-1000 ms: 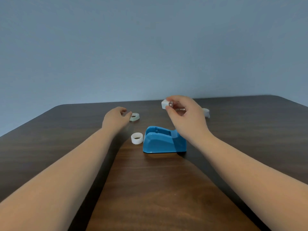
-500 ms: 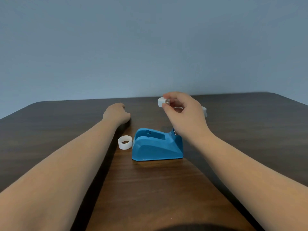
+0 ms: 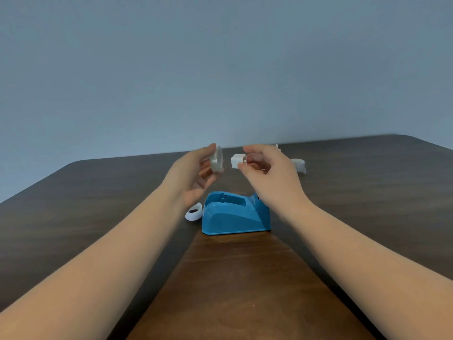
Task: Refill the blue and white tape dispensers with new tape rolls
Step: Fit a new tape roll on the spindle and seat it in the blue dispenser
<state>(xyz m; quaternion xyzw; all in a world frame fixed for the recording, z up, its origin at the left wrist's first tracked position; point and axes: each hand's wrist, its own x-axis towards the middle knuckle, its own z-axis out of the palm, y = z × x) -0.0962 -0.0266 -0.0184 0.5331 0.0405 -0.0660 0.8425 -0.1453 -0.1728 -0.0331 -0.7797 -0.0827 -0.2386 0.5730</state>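
The blue tape dispenser [image 3: 235, 214] stands on the dark wooden table [image 3: 367, 192], its roll slot open on top. My left hand [image 3: 193, 175] is raised above it and pinches a clear tape roll [image 3: 217, 160] held on edge. My right hand [image 3: 267, 173] is raised beside it and grips a small white spool core [image 3: 236, 161], its end pointing at the roll with a small gap between them. A white tape ring [image 3: 194, 212] lies flat on the table just left of the dispenser. The white dispenser [image 3: 297, 164] sits behind my right hand, mostly hidden.
A plain grey-blue wall rises behind the table's far edge. The table's rounded far corners show at left and right. Both of my forearms stretch across the near part of the tabletop.
My left hand has lifted off the table with the clear tape roll and brought it up beside the white core in my right hand. The view has tilted slightly.
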